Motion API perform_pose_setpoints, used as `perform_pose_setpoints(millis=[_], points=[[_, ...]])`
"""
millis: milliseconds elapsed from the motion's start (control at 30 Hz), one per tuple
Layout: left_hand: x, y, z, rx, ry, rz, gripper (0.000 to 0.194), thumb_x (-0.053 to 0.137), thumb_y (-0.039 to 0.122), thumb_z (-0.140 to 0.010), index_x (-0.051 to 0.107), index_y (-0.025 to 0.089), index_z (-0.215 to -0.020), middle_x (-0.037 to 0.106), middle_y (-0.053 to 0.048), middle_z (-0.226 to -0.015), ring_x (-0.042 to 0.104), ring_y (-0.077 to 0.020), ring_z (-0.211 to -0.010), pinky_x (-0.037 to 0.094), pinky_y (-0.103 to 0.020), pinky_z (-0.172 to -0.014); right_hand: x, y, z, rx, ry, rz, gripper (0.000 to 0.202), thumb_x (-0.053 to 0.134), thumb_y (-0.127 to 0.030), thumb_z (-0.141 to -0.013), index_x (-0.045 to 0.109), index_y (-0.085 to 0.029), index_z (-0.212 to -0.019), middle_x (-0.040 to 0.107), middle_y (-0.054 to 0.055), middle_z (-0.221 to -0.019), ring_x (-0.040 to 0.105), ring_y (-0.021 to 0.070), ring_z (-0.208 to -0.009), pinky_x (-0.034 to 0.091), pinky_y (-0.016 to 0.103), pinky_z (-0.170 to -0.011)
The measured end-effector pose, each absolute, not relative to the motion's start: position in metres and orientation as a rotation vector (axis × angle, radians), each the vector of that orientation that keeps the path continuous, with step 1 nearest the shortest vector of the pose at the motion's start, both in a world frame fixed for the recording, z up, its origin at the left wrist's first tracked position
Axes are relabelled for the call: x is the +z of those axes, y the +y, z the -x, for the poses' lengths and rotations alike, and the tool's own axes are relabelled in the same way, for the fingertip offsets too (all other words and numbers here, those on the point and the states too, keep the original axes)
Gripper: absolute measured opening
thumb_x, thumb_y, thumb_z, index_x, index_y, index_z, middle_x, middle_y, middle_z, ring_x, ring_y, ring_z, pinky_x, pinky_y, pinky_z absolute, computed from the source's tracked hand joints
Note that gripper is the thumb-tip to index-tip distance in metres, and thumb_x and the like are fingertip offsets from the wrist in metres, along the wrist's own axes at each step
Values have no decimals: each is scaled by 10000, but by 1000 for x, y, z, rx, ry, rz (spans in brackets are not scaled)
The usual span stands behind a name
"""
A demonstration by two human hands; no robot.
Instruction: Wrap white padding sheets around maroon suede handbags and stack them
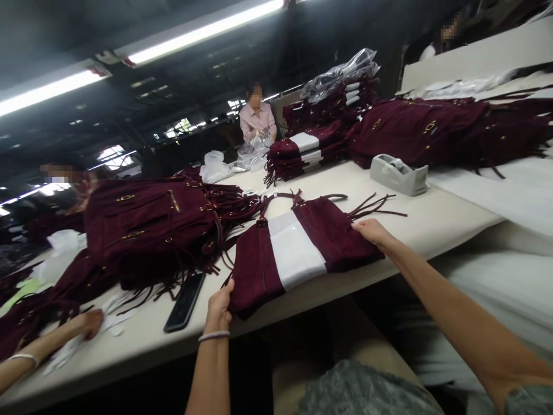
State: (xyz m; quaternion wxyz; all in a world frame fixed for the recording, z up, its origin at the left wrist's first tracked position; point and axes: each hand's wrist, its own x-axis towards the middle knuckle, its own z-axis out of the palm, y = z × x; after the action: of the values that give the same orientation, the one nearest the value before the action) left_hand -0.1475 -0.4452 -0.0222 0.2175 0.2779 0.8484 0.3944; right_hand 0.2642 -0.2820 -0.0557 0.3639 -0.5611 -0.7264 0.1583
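A maroon handbag (254, 271) with a white paper band (298, 248) around its middle lies at the table's front edge. My left hand (220, 302) grips its left end, thumb on top and fingers partly hidden beneath. At the opposite end, my right hand (372, 231) pinches the bag's upper right corner, close to loose fringe strands (375, 206). The bag's strap (279, 196) curves along its far side. Left of the bag, a black phone (185, 302) rests on the table.
Maroon bags are piled at left (147, 225) and right (415, 129). Banded bags (285, 151) are stacked behind, near a grey tape dispenser (398, 174). A co-worker's hand (88, 324) touches white tags at the left. Another person (258, 118) is across the table (458, 213).
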Motion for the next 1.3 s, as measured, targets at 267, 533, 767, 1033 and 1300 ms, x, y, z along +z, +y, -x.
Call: perform_pose_setpoints(millis=[267, 533, 767, 1033, 1300], points=[[-28, -451, 146, 655, 2727, -1009, 336, 577, 416, -853, 662, 136, -1018, 678, -203, -1122, 598, -349, -1150, 456, -399, -910, -43, -321, -247, -113, -1897, 1503, 506, 435, -250, -909, 487, -155, -1403, 574, 193, -1318, 560, 370, -1150, 478, 517, -895], [-18, -445, 153, 356, 2603, -1172, 375, 476, 420, -902, 695, 117, -870, 710, -225, -1008, 642, -344, -1074, 446, -373, -897, -73, -328, -262, -105, -2420, 959, 555, 321, -387, -964, 475, -126, -1430, 515, 141, -1429, 422, 286, -1363, 289, 527, -1132], [-18, -445, 148, 564, 2495, -1007, 376, 536, 435, -882, 675, 99, -979, 642, -239, -1209, 500, -366, -1279, 364, -429, -1049, -56, -315, -263, 14, -2533, 1063, 584, 309, -502, -944, 586, -155, -1322, 586, 164, -1346, 495, 356, -1289, 288, 643, -1095], [-9, -464, 148, 1016, 1799, -823, 311, 636, 336, -840, 662, 99, -1040, 727, -149, -1034, 688, -248, -991, 536, -338, -900, 4, -358, -139, 195, -2510, 794, 705, 201, -541, -994, 364, -65, -1488, 246, 162, -1580, 188, 244, -1472, 231, 415, -1196], [12, -457, 136, 1292, 1403, -711, 226, 666, 189, -738, 657, 61, -923, 728, -161, -873, 706, -286, -910, 554, -401, -886, -47, -303, -84, 453, -2659, 965, 797, 138, -616, -960, 321, -71, -1512, 246, 190, -1568, 182, 273, -1468, 183, 467, -1190]])
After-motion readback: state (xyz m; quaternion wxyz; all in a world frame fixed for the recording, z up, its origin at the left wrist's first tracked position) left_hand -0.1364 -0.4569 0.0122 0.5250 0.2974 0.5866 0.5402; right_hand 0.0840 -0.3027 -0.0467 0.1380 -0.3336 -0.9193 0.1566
